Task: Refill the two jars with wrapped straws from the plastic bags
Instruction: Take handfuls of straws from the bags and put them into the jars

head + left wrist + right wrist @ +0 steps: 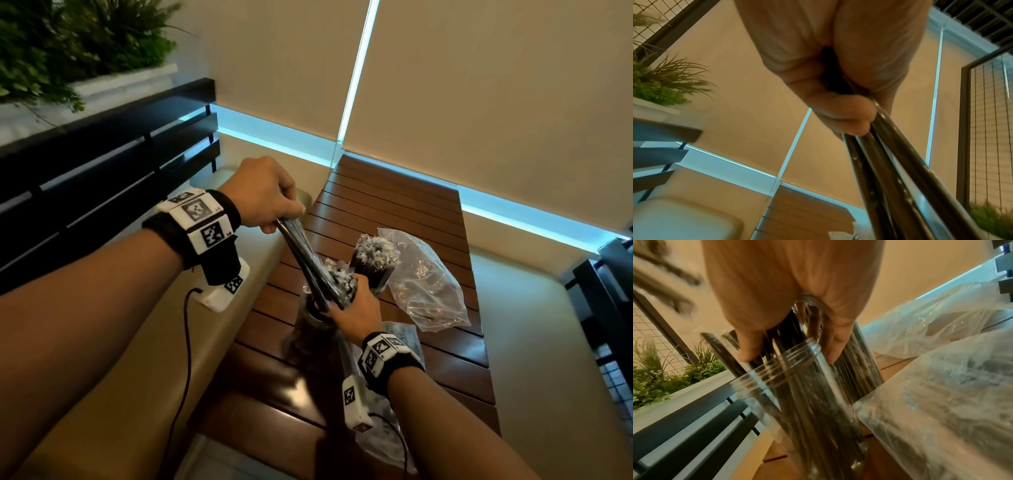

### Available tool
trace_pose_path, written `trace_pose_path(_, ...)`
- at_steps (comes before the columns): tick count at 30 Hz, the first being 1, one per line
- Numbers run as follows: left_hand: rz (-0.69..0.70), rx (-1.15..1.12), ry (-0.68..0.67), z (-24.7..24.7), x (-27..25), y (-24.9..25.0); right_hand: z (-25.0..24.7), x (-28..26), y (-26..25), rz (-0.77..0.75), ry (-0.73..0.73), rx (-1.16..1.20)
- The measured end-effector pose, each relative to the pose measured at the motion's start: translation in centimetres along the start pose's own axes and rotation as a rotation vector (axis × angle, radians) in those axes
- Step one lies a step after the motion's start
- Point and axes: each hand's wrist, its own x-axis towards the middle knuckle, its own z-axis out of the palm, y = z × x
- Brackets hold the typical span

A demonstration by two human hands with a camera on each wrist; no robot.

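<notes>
Straws (301, 255) held by left hand (263, 195); no writing legible.

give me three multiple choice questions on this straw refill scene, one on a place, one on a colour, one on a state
1. Where does the farther jar stand?
A. on the slatted wooden table
B. on the cushioned bench
C. on the planter ledge

2. What colour are the straws inside their clear wrappers?
A. white
B. black
C. red

3. What is the left hand doing?
A. hanging open and empty
B. gripping a bundle of wrapped straws
C. pressing flat on the table

Answers:
1. A, the head view shows it on the brown slatted table beside a crumpled plastic bag.
2. B, the left wrist view shows dark shafts under shiny film.
3. B, its fingers curl round the bundle, whose lower ends angle down into the nearer jar, where the right hand holds the straws already in it.
</notes>
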Motion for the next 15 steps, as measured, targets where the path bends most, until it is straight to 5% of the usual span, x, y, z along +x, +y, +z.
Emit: trace_pose_path(15,0.152,0.259,-0.080,5.4,1.8,1.4,-3.3,-0.8,-1.0,-0.015,-0.480,0.060)
